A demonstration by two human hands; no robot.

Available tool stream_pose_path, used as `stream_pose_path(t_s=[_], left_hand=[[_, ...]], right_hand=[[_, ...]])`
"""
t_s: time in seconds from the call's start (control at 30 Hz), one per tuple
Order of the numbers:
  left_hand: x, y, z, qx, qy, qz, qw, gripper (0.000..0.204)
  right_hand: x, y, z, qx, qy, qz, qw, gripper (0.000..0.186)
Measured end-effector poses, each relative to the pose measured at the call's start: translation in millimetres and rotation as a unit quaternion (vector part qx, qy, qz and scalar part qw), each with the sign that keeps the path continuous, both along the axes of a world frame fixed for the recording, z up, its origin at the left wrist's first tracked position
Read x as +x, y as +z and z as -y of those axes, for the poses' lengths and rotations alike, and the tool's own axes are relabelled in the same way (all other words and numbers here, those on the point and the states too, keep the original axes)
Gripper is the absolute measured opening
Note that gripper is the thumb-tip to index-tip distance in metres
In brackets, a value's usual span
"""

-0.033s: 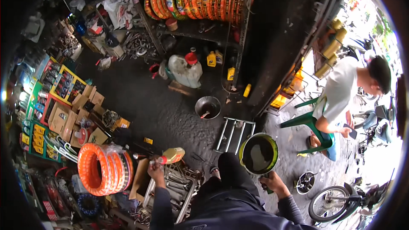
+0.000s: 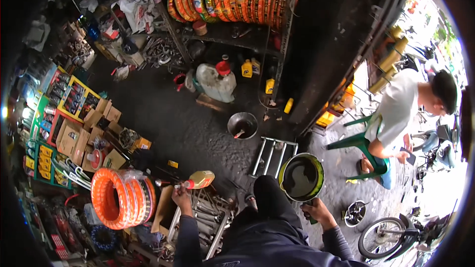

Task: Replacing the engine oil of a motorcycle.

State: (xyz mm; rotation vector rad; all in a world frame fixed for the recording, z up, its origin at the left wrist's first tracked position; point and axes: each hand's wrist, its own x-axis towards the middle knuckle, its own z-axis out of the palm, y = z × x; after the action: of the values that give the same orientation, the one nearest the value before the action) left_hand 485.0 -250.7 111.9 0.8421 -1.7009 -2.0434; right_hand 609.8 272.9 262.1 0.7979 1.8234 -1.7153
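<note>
My right hand [image 2: 319,212] is wrapped round the handle of a round pan [image 2: 301,177] with a yellow-green outside. Dark liquid with a shiny surface lies inside it. On the other side, my left hand [image 2: 182,200] is closed at the fingertips, close by the red cap of a clear bottle [image 2: 203,179] with yellowish contents. Whether the fingers touch the cap or pinch some small thing, I cannot make out. Below that hand is a metal tray [image 2: 208,220] with several wrenches and other tools.
A small metal step frame [image 2: 273,156] stands just beyond the pan. Farther off are a dark bowl [image 2: 242,125] and a large whitish jug [image 2: 215,83]. Orange-wrapped tyres [image 2: 113,198] stand at left. A seated person [image 2: 396,113] holds a phone at right, near a motorcycle wheel [image 2: 381,237].
The view has shifted very slightly. The seated person appears a little lower and farther right. Both my hands, the pan and the bottle stay almost where they were.
</note>
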Motion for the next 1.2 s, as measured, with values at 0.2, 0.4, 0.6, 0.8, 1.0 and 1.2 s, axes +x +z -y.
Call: stream_pose_path(t_s=[0.2, 0.4, 0.6, 0.8, 1.0, 1.2], left_hand=[[-196, -43, -31, -0.082, -0.037, 0.041, 0.995, 0.010], [-363, -147, -175, -0.039, -0.234, 0.007, 0.972, 0.022], [-469, -226, -294, 0.017, -0.377, 0.023, 0.926, 0.023], [-581, -210, -383, -0.267, -0.407, 0.006, 0.873, 0.072], [-550, -218, -220, -0.343, -0.582, 0.127, 0.727, 0.041], [-313, -162, 78, -0.017, -0.594, 0.370, 0.715, 0.052]], right_hand=[[-142, -34, -1, -0.018, -0.070, -0.012, 0.997, 0.015], [-263, -64, -3, 0.010, -0.114, -0.036, 0.993, 0.009], [-348, -103, 8, -0.026, -0.170, -0.023, 0.985, 0.008], [-389, -113, 1, -0.011, -0.197, 0.005, 0.980, 0.012], [-423, -101, 14, 0.021, -0.144, 0.039, 0.989, 0.013], [-478, -98, 59, -0.007, -0.156, 0.013, 0.988, 0.013]])
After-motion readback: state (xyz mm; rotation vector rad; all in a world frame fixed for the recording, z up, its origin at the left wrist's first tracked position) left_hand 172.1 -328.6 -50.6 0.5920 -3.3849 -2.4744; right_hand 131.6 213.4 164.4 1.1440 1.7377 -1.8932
